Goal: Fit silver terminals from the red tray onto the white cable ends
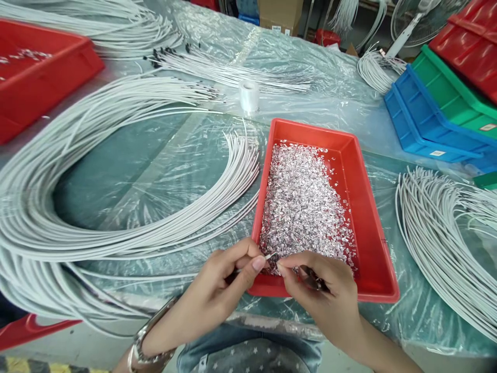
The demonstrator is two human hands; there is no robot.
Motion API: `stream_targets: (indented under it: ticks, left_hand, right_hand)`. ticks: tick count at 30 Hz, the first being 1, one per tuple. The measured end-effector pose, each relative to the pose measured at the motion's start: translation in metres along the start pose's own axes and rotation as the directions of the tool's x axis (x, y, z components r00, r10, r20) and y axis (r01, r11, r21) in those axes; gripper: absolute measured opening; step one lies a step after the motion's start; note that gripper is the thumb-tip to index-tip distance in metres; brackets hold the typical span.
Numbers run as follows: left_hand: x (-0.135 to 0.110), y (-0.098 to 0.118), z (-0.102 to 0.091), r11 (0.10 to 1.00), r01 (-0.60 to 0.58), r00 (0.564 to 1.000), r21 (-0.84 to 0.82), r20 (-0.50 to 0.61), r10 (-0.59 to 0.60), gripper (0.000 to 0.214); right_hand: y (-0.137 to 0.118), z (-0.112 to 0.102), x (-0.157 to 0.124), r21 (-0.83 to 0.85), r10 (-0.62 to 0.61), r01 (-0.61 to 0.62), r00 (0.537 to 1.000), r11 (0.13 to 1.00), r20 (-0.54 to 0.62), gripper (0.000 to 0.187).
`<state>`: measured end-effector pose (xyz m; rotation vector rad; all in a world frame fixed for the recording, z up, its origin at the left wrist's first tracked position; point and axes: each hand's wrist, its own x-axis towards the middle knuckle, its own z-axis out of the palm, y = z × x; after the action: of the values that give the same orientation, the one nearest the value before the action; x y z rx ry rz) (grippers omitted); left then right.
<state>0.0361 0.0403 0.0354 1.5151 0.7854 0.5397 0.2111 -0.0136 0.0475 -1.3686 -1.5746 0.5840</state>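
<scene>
My left hand (223,280) pinches the stripped end of a thin white wire between thumb and forefinger, just over the near left corner of a red tray (373,228). My right hand (322,290) is closed in a pinch facing it, fingertip almost at the wire's tip, with a small dark tool tucked under its fingers. The tray holds a heap of tiny silvery metal terminals (305,202). A large looped bundle of white wires (77,217) lies left of the tray, its ends fanning toward the tray.
Another bundle of white wires (438,233) lies right of the tray. A red bin (42,77) sits far left. Blue (423,124), green and red bins stack at the far right. A roll of clear tape (249,96) stands behind the tray. Clear plastic sheeting covers the table.
</scene>
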Motion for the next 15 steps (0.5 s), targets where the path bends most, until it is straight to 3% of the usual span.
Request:
stream_targets:
  ticks: [7, 11, 13, 15]
  left_hand:
    - [0.001, -0.004, 0.000, 1.000, -0.025, 1.000, -0.016, 0.007, 0.025, 0.031]
    - [-0.013, -0.001, 0.000, 0.995, -0.077, 0.997, 0.062, 0.010, 0.077, 0.024]
    - [-0.027, 0.003, 0.001, 0.969, -0.188, 0.968, 0.161, 0.198, 0.155, 0.018]
    - [-0.043, 0.004, 0.002, 0.912, -0.319, 0.866, 0.259, 0.471, 0.169, 0.021]
  right_hand:
    - [0.005, -0.016, 0.003, -0.097, 0.148, -0.158, 0.983, 0.983, -0.108, 0.010]
    - [0.009, -0.023, 0.002, -0.134, 0.162, -0.183, 0.975, 0.974, -0.152, 0.011]
    - [0.010, -0.025, 0.001, -0.145, 0.168, -0.194, 0.970, 0.970, -0.177, 0.007]
    - [0.011, -0.027, 0.001, -0.159, 0.198, -0.235, 0.955, 0.959, -0.222, 0.007]
